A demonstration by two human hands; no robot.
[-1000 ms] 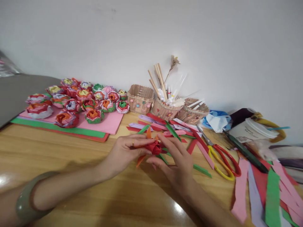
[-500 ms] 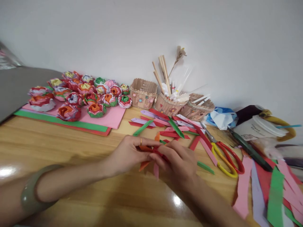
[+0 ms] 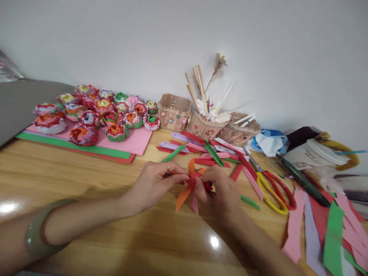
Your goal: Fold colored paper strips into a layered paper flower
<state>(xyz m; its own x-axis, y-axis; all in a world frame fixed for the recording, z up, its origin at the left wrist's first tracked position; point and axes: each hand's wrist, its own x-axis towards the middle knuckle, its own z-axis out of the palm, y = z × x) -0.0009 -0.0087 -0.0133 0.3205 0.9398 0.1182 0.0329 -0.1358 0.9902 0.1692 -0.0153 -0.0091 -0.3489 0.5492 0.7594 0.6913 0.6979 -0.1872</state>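
Observation:
A paper piece of orange, red and pink folded strips is held between both hands above the wooden table. My left hand, with a ring on one finger, pinches its left side between thumb and fingers. Closed on the red part at its right side is my right hand, the thumb near the middle. Orange strips stick out upward and down to the left, and a pink one points down. Just behind the hands lies a pile of folded strips in red, green, pink and purple.
Paper flowers stand on stacked coloured sheets at the left. Decorated baskets line the wall. Scissors, a white cup and loose paper strips are at the right.
My hands have moved slightly apart at the paper piece, so its red middle and orange and pink strips show more. My left fingers have drawn back to the left.

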